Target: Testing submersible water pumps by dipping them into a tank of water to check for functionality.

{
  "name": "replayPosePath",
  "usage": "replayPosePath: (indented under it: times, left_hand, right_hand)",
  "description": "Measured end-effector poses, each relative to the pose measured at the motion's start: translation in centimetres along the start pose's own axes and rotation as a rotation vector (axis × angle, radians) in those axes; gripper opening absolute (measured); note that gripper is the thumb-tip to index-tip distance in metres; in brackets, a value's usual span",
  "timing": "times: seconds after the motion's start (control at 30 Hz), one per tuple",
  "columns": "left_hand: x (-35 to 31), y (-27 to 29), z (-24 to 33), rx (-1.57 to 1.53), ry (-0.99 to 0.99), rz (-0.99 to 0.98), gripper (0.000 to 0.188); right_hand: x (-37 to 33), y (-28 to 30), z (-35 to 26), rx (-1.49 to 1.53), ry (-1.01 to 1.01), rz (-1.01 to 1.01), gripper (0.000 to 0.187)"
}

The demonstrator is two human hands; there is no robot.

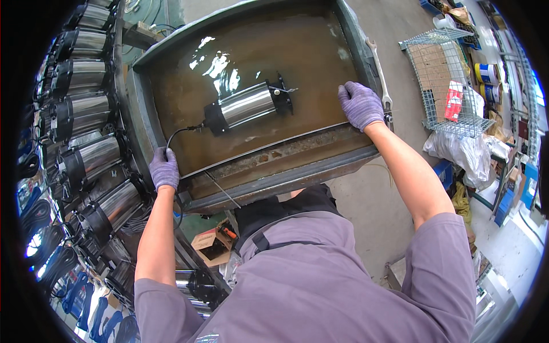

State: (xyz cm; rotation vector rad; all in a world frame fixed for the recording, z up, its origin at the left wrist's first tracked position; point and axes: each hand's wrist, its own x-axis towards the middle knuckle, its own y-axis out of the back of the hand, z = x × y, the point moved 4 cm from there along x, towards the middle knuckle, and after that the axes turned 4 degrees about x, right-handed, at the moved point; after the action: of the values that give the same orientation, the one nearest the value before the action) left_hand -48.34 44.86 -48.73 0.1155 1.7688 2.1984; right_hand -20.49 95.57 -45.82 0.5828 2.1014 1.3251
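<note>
A shallow, dark-rimmed water tank holds murky brown water in front of me. A silver cylindrical motor or pump with black end caps lies tilted in the water. From its left end a black cable runs to my left hand, which is closed around it at the tank's near left corner. My right hand, in a matching purple-grey glove, is curled at the tank's right side, by the end of a long metal ledge. Whatever its fingers hold is hidden.
An open-end wrench lies along the right rim. Several similar silver cylinders stand racked at left. A wire basket with a red-and-white packet is at right. Below the tank sits an open cardboard box.
</note>
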Motion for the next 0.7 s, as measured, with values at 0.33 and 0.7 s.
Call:
replayPosePath:
  times: [0.33, 0.7]
  left_hand:
    - [-0.14, 0.34, 0.46, -0.004, 0.010, -0.002, 0.025]
    - [-0.04, 0.19, 0.28, -0.007, 0.014, -0.009, 0.026]
  right_hand:
    - [-0.06, 0.16, -0.09, 0.007, -0.012, -0.008, 0.036]
    - [-0.01, 0.06, -0.04, 0.001, -0.005, 0.007, 0.035]
